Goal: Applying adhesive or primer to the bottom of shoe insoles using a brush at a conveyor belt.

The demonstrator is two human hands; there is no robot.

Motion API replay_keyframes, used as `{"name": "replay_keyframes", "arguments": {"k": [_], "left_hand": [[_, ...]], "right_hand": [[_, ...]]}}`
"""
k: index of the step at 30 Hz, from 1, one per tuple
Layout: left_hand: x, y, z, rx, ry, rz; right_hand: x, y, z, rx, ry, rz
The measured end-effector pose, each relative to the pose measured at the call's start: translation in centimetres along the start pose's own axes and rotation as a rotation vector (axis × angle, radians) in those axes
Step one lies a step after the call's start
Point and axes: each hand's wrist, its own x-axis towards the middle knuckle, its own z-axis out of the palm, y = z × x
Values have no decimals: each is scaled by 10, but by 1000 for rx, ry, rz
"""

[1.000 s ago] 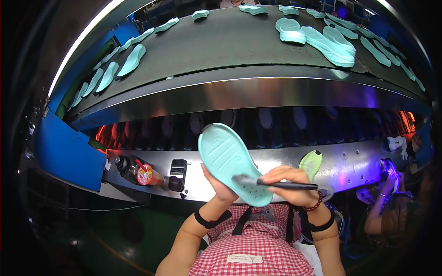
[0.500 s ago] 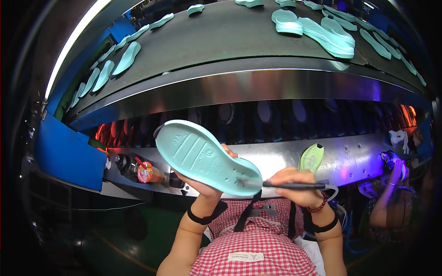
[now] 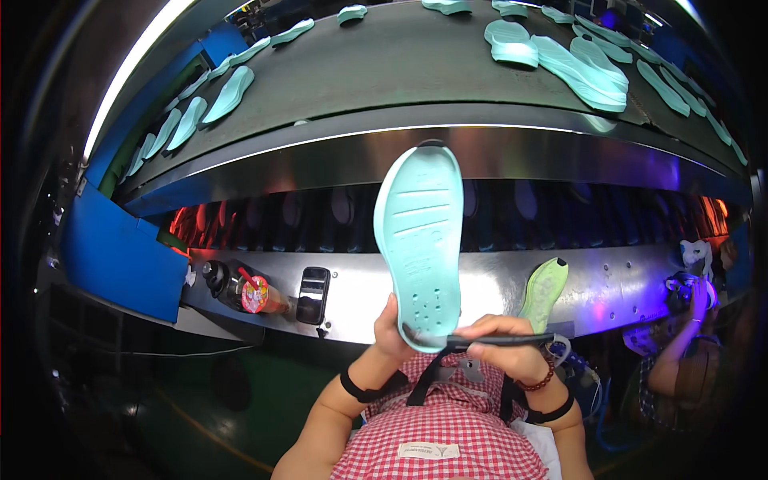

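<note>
At the frame's centre, the left hand (image 3: 390, 336) is clamped on the turquoise sole (image 3: 421, 240) near its lower end, the right hand (image 3: 514, 352) around a black-handled brush (image 3: 512, 340), so a hard stroke could tip the sole loose.

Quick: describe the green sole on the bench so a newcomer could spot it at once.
Find the metal bench, on the person's side of the dark belt. Just beyond the right hand, the green sole lies on it, far tip black. Its yellow-green colour sets it apart: the held sole and the soles on the belt are turquoise.
</note>
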Motion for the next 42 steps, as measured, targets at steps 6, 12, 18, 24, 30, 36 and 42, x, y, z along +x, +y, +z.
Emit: {"name": "replay_keyframes", "arguments": {"k": [6, 12, 18, 24, 30, 36, 42], "left_hand": [[5, 22, -10, 144, -183, -228], [10, 29, -18, -12, -103, -632], [15, 41, 1, 515, -189, -848], [10, 53, -5, 409, -108, -793], [-9, 75, -2, 443, 100, -679], [-16, 85, -3, 576, 192, -426], [11, 9, -48, -345, 89, -169]], "right_hand": [[7, -19, -14, -429, -142, -184], [4, -37, -21, -411, -439, -226], [11, -40, -33, -650, -622, -233], [9, -41, -39, -647, -503, -236], [2, -43, -44, -534, -313, -288], [-11, -43, -39, -632, -355, -246], [-1, -31, -21, -583, -54, -306]]}}
